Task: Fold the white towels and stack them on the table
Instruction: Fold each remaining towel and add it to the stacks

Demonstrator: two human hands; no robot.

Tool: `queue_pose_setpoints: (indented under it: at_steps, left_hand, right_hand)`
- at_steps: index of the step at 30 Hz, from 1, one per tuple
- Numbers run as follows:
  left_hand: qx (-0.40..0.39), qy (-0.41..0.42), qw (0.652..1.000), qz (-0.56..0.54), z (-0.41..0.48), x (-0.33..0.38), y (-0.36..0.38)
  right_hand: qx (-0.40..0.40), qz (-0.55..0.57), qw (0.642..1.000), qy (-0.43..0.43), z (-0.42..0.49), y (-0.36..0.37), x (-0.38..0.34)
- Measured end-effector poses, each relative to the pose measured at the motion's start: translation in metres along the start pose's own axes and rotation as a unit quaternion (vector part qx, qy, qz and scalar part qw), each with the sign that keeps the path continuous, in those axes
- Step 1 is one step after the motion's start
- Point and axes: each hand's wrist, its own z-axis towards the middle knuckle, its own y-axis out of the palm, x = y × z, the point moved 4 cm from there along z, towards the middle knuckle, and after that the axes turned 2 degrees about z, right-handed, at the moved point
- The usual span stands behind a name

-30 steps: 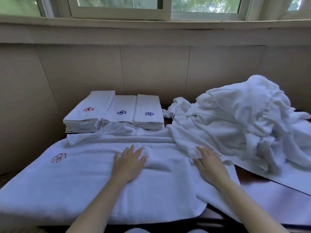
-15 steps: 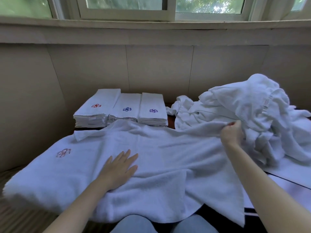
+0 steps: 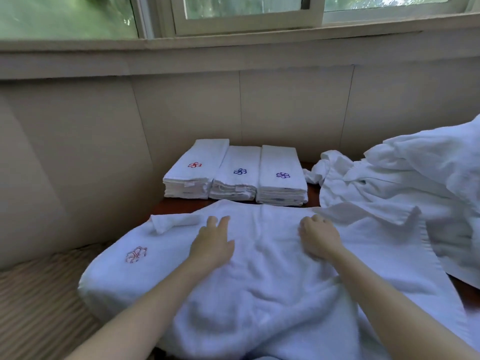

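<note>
A large white towel (image 3: 259,294) with a red embroidered flower (image 3: 136,254) lies spread across the near part of the table (image 3: 176,203) and hangs over its front edge. My left hand (image 3: 211,245) rests flat on the towel's middle with straight fingers. My right hand (image 3: 318,236) sits a little to the right, fingers curled down into the fabric near the far edge. Behind stand three stacks of folded white towels, with a red flower (image 3: 193,175), a blue one (image 3: 237,178) and a purple one (image 3: 281,180).
A heap of unfolded white towels (image 3: 415,172) fills the right side of the table. A beige panelled wall (image 3: 181,113) with a window sill runs right behind the stacks. A striped cushion (image 3: 33,294) lies at lower left.
My right hand has come down from the lifted far right edge onto the towel's middle. The left hand has slid forward and the view has swung left.
</note>
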Motion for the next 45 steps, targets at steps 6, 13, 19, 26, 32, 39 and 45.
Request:
queue_pose_setpoints:
  at_steps: [6,13,19,26,32,39,45]
  left_hand:
    - [0.034,-0.112,0.99,0.079,0.056,-0.118,-0.038]
    - [0.218,-0.102,0.97,-0.042,0.096,-0.165,-0.074]
    - [0.298,-0.102,0.932,-0.18,0.109,-0.166,-0.112]
    - [0.267,-0.114,0.918,-0.27,0.067,-0.18,-0.099]
    - [0.263,-0.2,0.888,-0.32,-0.039,-0.207,-0.044]
    - [0.092,-0.205,0.972,-0.063,-0.05,-0.171,-0.03]
    - [-0.042,-0.205,0.974,0.086,-0.03,-0.137,0.007]
  right_hand:
    - [-0.004,0.007,0.986,0.164,0.047,-0.018,0.039]
    - [-0.041,-0.068,0.985,0.154,0.079,-0.046,0.045]
    - [0.274,0.138,0.943,0.129,0.073,-0.09,0.037]
    - [0.266,0.355,0.892,0.085,0.024,-0.081,0.018]
    - [0.208,0.422,0.879,0.081,-0.052,-0.038,0.014]
    - [0.079,0.235,0.963,0.101,-0.077,-0.016,0.019]
    - [0.011,0.174,0.981,0.087,-0.052,0.003,0.026]
